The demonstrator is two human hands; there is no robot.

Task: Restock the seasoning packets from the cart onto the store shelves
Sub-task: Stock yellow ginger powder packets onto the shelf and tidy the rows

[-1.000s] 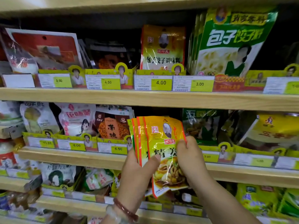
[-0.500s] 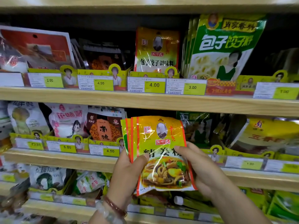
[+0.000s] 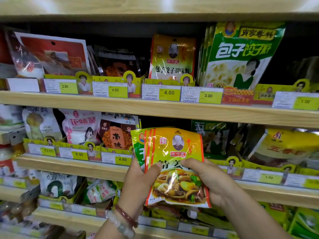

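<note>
The wooden shelves [image 3: 155, 109] fill the view, three tiers of seasoning bags behind yellow price tags. On the upper tier a large green dumpling-seasoning bag [image 3: 241, 54] stands at the right, with a yellow portrait packet [image 3: 172, 57] beside it above the 4.00 tag [image 3: 169, 92]. In the middle tier a dark gap [image 3: 164, 122] opens between the brown packet [image 3: 117, 135] and a green bag [image 3: 212, 135].

In front of that gap both hands hold a fanned stack of seasoning packets [image 3: 174, 163], the yellow one foremost. The left hand [image 3: 139, 183] grips the stack's left edge, thumb over the front; the right hand [image 3: 212, 180] pinches the front packet, thumb on its face.

Compared with a second ago, the stack sits lower and closer to the camera, and the front packet has been drawn clear of the others. That suggests one packet is being separated for placing, probably into the gap behind it.
</note>
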